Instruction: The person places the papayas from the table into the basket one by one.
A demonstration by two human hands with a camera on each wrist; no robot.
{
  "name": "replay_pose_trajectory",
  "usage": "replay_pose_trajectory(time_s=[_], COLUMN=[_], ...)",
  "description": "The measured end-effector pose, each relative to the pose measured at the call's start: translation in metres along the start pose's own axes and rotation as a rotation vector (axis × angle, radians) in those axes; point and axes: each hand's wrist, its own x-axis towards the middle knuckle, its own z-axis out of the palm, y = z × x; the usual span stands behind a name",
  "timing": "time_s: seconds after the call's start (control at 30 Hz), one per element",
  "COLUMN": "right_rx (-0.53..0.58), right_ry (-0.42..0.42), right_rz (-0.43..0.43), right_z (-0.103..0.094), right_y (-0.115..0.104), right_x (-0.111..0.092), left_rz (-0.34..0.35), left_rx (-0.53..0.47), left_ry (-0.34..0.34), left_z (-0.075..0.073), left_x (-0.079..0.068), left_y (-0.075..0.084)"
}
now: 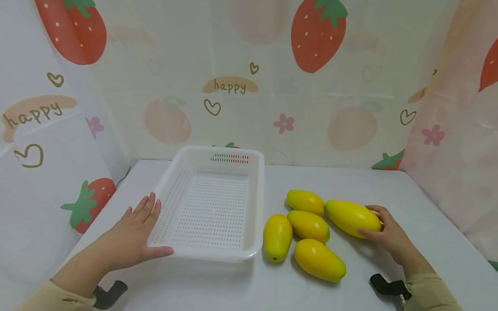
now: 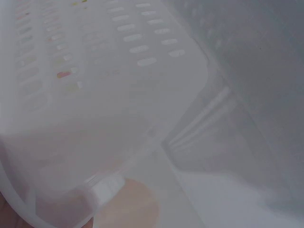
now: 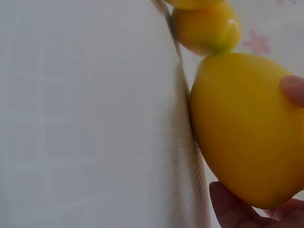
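Observation:
A white perforated plastic basket stands left of centre on the table, with bare holes showing across its floor. My left hand rests at its near left corner, fingers straight along the left rim and thumb along the front rim. In the left wrist view the basket's wall fills much of the picture. On the right, my right hand holds the rounded end of a large yellow papaya between thumb and fingers. In the right wrist view this papaya lies against the table, a fingertip on its side.
Several smaller yellow papayas lie between basket and right hand: one at the back, one in the middle, one beside the basket, one in front. Strawberry-printed sheets enclose the white table at back and sides.

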Motion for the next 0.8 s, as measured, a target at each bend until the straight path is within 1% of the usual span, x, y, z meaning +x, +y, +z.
replay_pose_trajectory(time_s=[0.3,0.43,0.6,0.8], right_rx=[0.008,-0.003,-0.016,0.003], right_ry=[0.013,0.017,0.029,0.030], right_rz=[-0.010,-0.035,-0.068,-0.091], right_z=[0.000,-0.001,-0.004,-0.010], right_y=[0.003,0.002,-0.003,-0.010], right_x=[0.001,0.001,0.001,0.000], left_rz=[-0.007,-0.004,0.001,0.005], left_rx=[-0.001,0.001,0.001,0.001], left_ry=[-0.012,-0.011,-0.009,-0.006], left_z=[-0.001,0.000,0.000,-0.001], left_x=[0.000,0.000,0.000,0.000], left_y=[0.001,0.000,0.000,0.000])
